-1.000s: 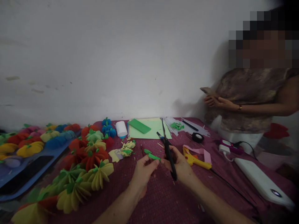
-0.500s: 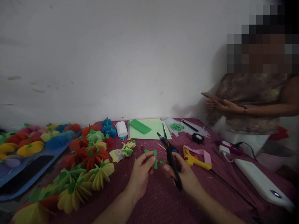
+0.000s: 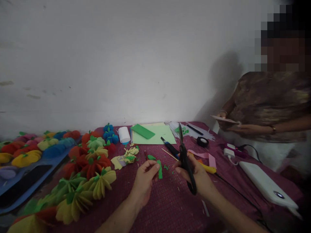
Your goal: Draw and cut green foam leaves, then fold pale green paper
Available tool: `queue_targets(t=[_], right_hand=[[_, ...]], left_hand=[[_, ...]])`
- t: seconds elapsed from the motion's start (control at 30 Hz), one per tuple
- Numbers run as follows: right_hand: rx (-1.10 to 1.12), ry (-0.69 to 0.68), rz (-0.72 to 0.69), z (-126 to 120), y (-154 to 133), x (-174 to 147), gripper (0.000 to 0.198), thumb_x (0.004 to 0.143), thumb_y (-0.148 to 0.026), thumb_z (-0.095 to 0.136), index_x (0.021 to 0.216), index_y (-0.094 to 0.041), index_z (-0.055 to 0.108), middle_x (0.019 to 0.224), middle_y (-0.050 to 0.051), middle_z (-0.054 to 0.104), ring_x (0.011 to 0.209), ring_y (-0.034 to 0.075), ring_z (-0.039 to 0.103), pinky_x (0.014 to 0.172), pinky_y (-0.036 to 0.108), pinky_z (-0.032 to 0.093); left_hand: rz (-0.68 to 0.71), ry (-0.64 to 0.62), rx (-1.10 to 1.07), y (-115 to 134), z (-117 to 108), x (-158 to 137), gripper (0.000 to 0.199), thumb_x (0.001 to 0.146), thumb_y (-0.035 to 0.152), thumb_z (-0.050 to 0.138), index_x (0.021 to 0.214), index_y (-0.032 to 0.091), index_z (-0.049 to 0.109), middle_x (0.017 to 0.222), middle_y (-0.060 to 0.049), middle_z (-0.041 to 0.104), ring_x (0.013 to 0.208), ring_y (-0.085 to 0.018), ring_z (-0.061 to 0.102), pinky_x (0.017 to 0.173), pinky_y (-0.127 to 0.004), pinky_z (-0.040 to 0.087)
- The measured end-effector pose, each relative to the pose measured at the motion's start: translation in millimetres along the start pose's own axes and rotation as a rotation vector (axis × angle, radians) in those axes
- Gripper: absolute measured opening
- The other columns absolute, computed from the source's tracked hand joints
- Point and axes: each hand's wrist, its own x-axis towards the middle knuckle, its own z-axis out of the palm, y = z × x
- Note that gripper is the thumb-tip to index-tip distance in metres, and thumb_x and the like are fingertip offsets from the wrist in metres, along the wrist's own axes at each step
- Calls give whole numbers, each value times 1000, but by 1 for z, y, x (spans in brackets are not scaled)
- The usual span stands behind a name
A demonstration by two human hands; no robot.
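Between the thumb and fingers of my left hand point(image 3: 145, 179) is a narrow green paper strip point(image 3: 159, 169), its lower end hanging free. My right hand point(image 3: 198, 176) grips a pair of black-handled scissors point(image 3: 184, 158), with the blades pointing up and away, apart from the strip. The blades look closed or nearly so. Small green scraps point(image 3: 166, 167) lie on the cloth between my hands. A green leaf-shaped piece point(image 3: 151, 157) rests just beyond my left fingers. Behind the scissors lies a blue-and-black utility knife point(image 3: 170, 147), beside a thin wooden stick point(image 3: 169, 154).
Colourful paper pumpkins point(image 3: 97, 165) crowd the left side, some on a blue board point(image 3: 52, 173). Pale green sheets point(image 3: 162, 134) lie at the back. On the right are a yellow glue gun point(image 3: 207, 168), black tape point(image 3: 202, 141) and a white power bank point(image 3: 263, 181). A person point(image 3: 272, 103) stands there.
The scissors have swung more upright and moved right, further from the green strip. My left hand has shifted slightly, still pinching the strip. The other person's hands have changed position.
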Motion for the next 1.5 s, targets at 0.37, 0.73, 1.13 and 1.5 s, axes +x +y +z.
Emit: queue_targets(t=[0.37, 0.73, 1.13, 1.5], right_hand=[[23, -44, 97, 6, 0, -3, 46, 67, -34, 71, 105, -23, 49, 70, -4, 54, 55, 11, 48, 49, 22, 38], [-179, -261, 157, -21, 3, -31, 47, 78, -50, 58, 118, -24, 55, 91, 5, 61, 86, 22, 57, 79, 35, 45], [-177, -435, 263, -34, 11, -49, 42, 76, -52, 60, 105, -23, 64, 84, 5, 64, 72, 19, 58, 67, 31, 48], [5, -95, 72, -14, 10, -26, 40, 72, -35, 69, 106, -24, 52, 82, 1, 59, 71, 17, 56, 64, 28, 47]], left_hand=[[-26, 23, 62, 1, 0, -1, 29, 63, 37, 76, 70, 15, 59, 57, 5, 47, 50, -7, 40, 46, -19, 32], [-75, 30, 22, 7, 1, -2, 27, 61, 36, 76, 67, 16, 59, 57, 5, 49, 49, -7, 42, 45, -19, 32], [-68, 44, 37, 6, 1, -1, 29, 58, 37, 77, 65, 15, 60, 54, 5, 47, 47, -7, 39, 42, -19, 29], [414, -41, 444, 8, 0, -11, 3, 68, 20, 69, 71, 20, 70, 69, -3, 64, 65, -16, 55, 62, -26, 41]])
